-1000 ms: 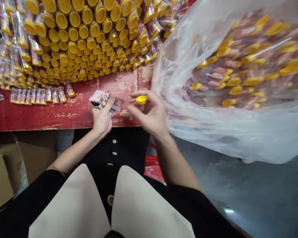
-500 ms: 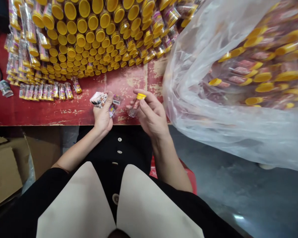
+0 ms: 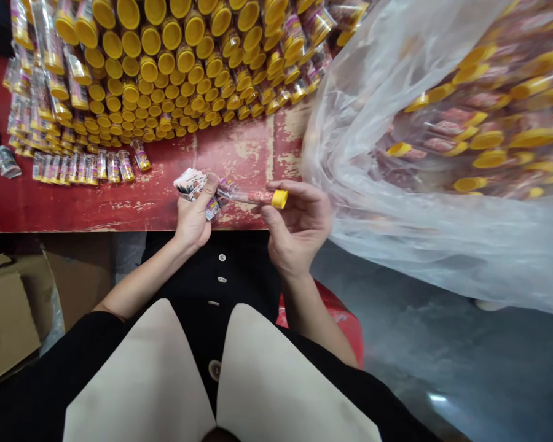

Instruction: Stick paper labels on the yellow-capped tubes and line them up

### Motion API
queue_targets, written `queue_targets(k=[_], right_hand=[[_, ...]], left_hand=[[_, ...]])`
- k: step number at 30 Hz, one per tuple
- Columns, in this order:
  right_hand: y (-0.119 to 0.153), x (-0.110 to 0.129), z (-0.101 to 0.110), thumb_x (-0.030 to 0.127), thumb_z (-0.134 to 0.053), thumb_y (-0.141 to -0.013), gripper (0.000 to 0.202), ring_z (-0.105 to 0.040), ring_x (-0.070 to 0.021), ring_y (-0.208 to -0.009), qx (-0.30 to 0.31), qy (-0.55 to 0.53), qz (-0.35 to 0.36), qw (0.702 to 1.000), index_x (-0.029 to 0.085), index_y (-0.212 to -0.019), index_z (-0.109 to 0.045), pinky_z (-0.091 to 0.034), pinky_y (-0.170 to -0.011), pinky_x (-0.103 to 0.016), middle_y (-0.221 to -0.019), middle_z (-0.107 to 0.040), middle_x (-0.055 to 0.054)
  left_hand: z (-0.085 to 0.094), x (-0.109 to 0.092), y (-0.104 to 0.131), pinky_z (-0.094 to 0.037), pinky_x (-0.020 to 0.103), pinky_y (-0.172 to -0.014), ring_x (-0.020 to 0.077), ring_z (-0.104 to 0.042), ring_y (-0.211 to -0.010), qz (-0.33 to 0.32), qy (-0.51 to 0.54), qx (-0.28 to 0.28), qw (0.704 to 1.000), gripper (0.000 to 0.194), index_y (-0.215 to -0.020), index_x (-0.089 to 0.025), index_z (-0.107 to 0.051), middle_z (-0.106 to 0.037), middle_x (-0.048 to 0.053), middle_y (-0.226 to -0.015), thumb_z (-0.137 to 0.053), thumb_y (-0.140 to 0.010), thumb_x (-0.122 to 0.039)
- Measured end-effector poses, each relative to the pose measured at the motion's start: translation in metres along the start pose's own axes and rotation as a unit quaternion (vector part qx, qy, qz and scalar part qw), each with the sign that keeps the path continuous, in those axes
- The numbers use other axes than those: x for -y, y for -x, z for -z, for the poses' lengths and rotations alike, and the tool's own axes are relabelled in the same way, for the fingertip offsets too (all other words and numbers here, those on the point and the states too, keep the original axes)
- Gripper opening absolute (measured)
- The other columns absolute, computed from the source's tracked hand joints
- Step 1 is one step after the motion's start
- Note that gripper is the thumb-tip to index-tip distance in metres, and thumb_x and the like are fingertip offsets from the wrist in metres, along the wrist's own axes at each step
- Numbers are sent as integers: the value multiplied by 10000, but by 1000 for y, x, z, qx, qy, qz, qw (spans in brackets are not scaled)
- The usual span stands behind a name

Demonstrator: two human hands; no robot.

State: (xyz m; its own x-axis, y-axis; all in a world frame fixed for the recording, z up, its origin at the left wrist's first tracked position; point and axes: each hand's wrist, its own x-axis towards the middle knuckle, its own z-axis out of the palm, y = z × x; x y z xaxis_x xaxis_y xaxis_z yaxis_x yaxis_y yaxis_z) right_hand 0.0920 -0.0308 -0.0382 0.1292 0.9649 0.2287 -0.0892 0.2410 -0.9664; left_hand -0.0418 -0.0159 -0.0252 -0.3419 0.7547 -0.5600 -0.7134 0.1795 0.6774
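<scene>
My left hand point(image 3: 194, 212) is closed round a fanned stack of small printed labels point(image 3: 191, 182), with a purple printed clear sleeve point(image 3: 225, 187) poking out past the thumb. A clear tube point(image 3: 253, 195) with reddish contents and a yellow cap point(image 3: 279, 199) lies sideways between my hands. Its clear end meets the sleeve; how far it is inside I cannot make out. My right hand point(image 3: 301, 224) has thumb and forefinger on either side of the tube at its capped end, the other fingers loosely curled behind.
Stacked yellow-capped tubes point(image 3: 166, 64) fill the back of the worn red table point(image 3: 239, 156). A row of labelled tubes point(image 3: 80, 170) lies at left, near a small packet point(image 3: 5, 161). On the right bulges a clear plastic bag point(image 3: 345, 166) of capped tubes. Cardboard point(image 3: 9, 313) stands lower left.
The tube has turned from slanting upright to nearly level, its clear end now at the sleeve by my left hand. My right hand has moved right and slightly down, its fingers less bent.
</scene>
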Motion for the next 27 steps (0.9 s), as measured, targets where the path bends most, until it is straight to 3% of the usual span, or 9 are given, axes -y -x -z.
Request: queue_targets(k=[2,7,14,19,27], right_hand=[[4,1,6,317,-722,-844,320,-699,-190,-1001,24,53,24,998,299,-1150,-629,-634,-790,-345,-1106,-681,-45],[10,8,17,215,-702,-850,324,-713,-220,-1032,46,200,161,965,331,-1153,-706,-613,-912,-430,-1145,-717,-52],[17,7,11,108,-670,-850,454,-709,-204,-1037,102,167,125,973,356,-1229,-701,-605,-907,-396,-1156,-722,-48],[20,1,-7,160,-653,-881,457,-699,-209,-1087,50,158,105,981,367,-1288,-659,-610,-915,-410,-1210,-715,-37],[10,-18,-47,197,-741,-825,188,-722,-174,-862,6,97,49,994,311,-966,-789,-614,-795,-362,-909,-758,-17]], left_hand=[[0,0,1,-529,199,-750,57,-619,-657,-8,-2,6,1000,325,-837,-189,-684,-656,-54,-717,-908,-621,-281],[1,0,5,-524,213,-785,76,-665,-760,-11,-1,35,999,364,-906,-204,-705,-703,-41,-834,-909,-611,-262],[6,2,9,-521,231,-849,89,-676,-829,2,-2,48,999,292,-844,-183,-708,-719,-21,-883,-896,-627,-237],[9,5,16,-529,233,-828,84,-668,-794,-6,6,65,998,370,-902,-190,-711,-713,-30,-882,-912,-596,-238],[32,-3,6,-532,225,-853,87,-686,-814,-65,14,27,997,411,-946,-214,-722,-733,-27,-907,-919,-586,-226]])
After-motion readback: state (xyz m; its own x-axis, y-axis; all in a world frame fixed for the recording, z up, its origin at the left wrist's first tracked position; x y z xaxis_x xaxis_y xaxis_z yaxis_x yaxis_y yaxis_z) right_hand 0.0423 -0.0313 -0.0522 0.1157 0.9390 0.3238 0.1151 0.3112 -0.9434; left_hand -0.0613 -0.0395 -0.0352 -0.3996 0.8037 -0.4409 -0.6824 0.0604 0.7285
